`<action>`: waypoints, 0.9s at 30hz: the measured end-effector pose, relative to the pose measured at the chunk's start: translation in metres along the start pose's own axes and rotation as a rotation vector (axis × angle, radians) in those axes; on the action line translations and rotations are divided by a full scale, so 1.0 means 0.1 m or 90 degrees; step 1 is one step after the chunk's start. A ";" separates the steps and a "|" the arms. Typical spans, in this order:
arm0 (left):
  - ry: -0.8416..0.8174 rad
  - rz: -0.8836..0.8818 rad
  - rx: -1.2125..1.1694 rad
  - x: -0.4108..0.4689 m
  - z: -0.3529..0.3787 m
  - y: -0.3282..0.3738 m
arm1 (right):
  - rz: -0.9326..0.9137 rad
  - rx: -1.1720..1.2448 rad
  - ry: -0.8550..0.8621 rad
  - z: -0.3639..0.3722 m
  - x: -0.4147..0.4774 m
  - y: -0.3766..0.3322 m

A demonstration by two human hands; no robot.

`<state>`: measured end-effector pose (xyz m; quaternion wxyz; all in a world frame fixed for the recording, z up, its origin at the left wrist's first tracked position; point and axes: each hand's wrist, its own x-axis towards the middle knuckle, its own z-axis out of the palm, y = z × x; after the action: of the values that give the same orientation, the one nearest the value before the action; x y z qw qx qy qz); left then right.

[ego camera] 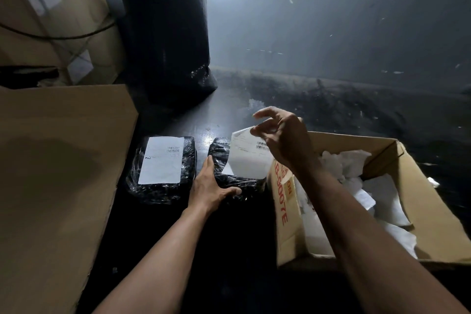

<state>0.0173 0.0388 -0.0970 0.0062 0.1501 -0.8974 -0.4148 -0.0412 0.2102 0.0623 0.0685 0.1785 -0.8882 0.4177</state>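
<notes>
Two black parcels wrapped in shiny plastic lie side by side on a dark surface. The left parcel point(163, 168) carries a white shipping label stuck flat on top. My left hand point(210, 186) grips the near left edge of the right parcel point(226, 160), thumb on its top. My right hand point(280, 135) pinches the far corner of a white label sheet point(248, 158) with barcodes, holding it tilted over the right parcel; its lower edge reaches the parcel's top.
An open cardboard box point(288, 211) with red print, full of crumpled white paper, stands at right. A large cardboard flap point(56, 160) lies at left. A tall black wrapped roll point(165, 33) stands behind, with stacked cartons point(51, 20) at far left.
</notes>
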 end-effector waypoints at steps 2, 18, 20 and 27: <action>-0.001 -0.002 0.037 -0.05 -0.06 0.06 | -0.018 -0.020 0.009 -0.10 0.00 -0.02; 0.064 0.197 0.190 -0.61 -0.62 1.49 | 0.039 -0.134 0.022 -1.17 -0.53 -0.10; 0.059 0.196 0.185 -0.70 -0.56 1.69 | 0.053 -0.176 0.014 -1.34 -0.61 -0.04; 0.010 0.163 0.184 -1.04 -0.09 1.93 | 0.110 -0.259 0.003 -1.80 -0.97 0.27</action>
<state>0.0665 0.1788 0.0650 0.0446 0.0370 -0.9594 -0.2759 0.0338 0.3896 0.1322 0.0692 0.0833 -0.9659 0.2350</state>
